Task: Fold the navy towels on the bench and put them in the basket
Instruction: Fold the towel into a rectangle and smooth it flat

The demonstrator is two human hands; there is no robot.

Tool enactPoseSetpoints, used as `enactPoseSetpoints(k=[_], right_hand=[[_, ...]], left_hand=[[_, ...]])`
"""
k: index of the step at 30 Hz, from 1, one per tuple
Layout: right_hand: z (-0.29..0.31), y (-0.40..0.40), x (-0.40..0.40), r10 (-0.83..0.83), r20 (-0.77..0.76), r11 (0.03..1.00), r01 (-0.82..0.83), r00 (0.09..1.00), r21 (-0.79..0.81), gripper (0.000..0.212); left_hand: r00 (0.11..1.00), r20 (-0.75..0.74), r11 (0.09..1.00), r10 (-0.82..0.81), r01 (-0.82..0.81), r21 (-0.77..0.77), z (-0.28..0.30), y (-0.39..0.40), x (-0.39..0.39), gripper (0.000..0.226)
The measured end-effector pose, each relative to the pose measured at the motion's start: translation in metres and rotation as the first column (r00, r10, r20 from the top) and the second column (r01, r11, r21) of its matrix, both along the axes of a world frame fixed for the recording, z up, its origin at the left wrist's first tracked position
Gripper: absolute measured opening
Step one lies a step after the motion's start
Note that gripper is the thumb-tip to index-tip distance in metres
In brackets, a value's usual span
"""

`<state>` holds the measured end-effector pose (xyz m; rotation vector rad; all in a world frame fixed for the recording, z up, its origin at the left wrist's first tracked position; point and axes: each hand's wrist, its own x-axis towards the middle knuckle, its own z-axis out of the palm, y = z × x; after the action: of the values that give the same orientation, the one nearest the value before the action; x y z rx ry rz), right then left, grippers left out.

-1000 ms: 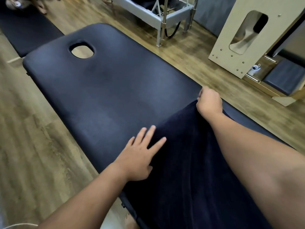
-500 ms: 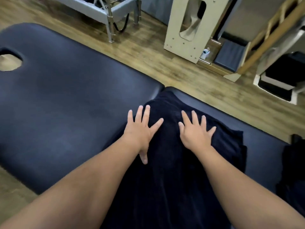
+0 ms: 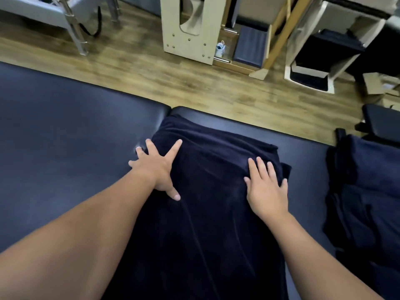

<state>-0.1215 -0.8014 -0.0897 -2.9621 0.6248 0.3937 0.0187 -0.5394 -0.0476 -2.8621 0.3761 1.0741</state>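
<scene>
Centrally, one navy towel point(image 3: 207, 213): dark plush cloth, soft creases running lengthwise, spread flat from mid-frame down to the bottom edge over the padded bench point(image 3: 65, 148). Its far end is bunched into a shallow ridge near the bench's far edge, beside the seam between the two cushions.

Left hand point(image 3: 155, 167): fingers wide and straight, palm pressing the towel's left border, outer fingers resting on bare bench.

Right hand point(image 3: 267, 191): fingers straight and close together, flat on the towel's right border, where a folded corner sticks out.

Further dark towels point(image 3: 368, 202): heaped at the right of the frame; basket underneath, if any, cannot be told.

Writing, brands, labels: none legible.

Change against half a second earlier: hands then lay side by side near the towel's middle; they now sit well apart at its two borders. View swung right, bringing the heap further into frame and the bench's face hole out.
</scene>
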Motion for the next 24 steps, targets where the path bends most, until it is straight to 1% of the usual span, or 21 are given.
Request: enactPoseSetpoints(k=[2,4,5,7,8,10,13,14,15,17,18,21,24], right_hand=[[0.002,0.007,0.003,-0.036,0.057,0.999,0.036,0.998,0.004,0.050],[0.007,0.010,0.003,-0.067,0.183,0.998,0.070,0.981,-0.008,0.035],[0.010,0.008,0.004,-0.102,0.218,0.995,0.104,0.971,0.001,0.026],[0.019,-0.004,0.006,-0.172,0.208,0.984,0.160,0.963,0.074,0.010],[0.022,-0.013,0.008,-0.171,0.170,0.983,0.156,0.970,0.099,0.009],[0.029,-0.030,0.013,-0.112,0.127,0.992,0.103,0.986,0.076,0.011],[0.031,-0.046,0.025,-0.069,0.238,0.989,0.098,0.969,-0.114,0.013],[0.031,-0.046,0.030,-0.056,0.224,0.984,0.092,0.973,-0.153,0.013],[0.029,-0.044,0.035,-0.041,0.174,0.982,0.071,0.984,-0.173,0.014],[0.025,-0.037,0.040,-0.050,0.083,0.983,0.063,0.995,-0.170,0.015],[0.025,-0.034,0.040,-0.068,0.064,0.983,0.077,0.996,-0.164,0.017],[0.029,-0.029,0.040,-0.117,0.025,0.980,0.120,0.993,-0.160,0.025],[0.032,-0.027,0.044,-0.150,0.009,0.981,0.150,0.989,-0.121,0.022]], left_hand=[[1.000,-0.005,1.000,0.013,-0.013,-0.010,0.000,0.002,0.000,0.160],[1.000,-0.003,1.000,0.006,-0.006,-0.018,0.001,0.003,-0.001,0.161],[1.000,0.003,1.000,0.002,-0.002,-0.020,0.001,0.003,-0.001,0.161],[1.000,0.008,1.000,0.001,0.000,-0.024,0.001,0.004,-0.001,0.162],[1.000,0.011,1.000,-0.004,0.005,-0.026,0.000,0.003,0.000,0.162],[1.000,0.010,1.000,-0.004,0.004,-0.030,-0.002,0.004,0.000,0.162],[1.000,0.012,0.999,-0.005,0.006,-0.038,-0.003,0.004,0.000,0.161],[1.000,0.010,0.999,-0.004,0.004,-0.045,-0.003,0.004,0.000,0.161],[1.000,0.008,0.999,-0.002,0.002,-0.047,-0.004,0.004,0.000,0.160],[1.000,0.007,0.999,-0.003,0.003,-0.045,-0.006,0.005,0.000,0.160],[1.000,0.011,0.999,-0.003,0.004,-0.045,-0.006,0.005,0.001,0.160],[0.999,0.033,0.999,-0.001,0.003,-0.046,-0.004,0.005,-0.001,0.160],[1.000,0.003,1.000,-0.026,0.026,-0.010,-0.003,0.007,-0.001,0.158]])
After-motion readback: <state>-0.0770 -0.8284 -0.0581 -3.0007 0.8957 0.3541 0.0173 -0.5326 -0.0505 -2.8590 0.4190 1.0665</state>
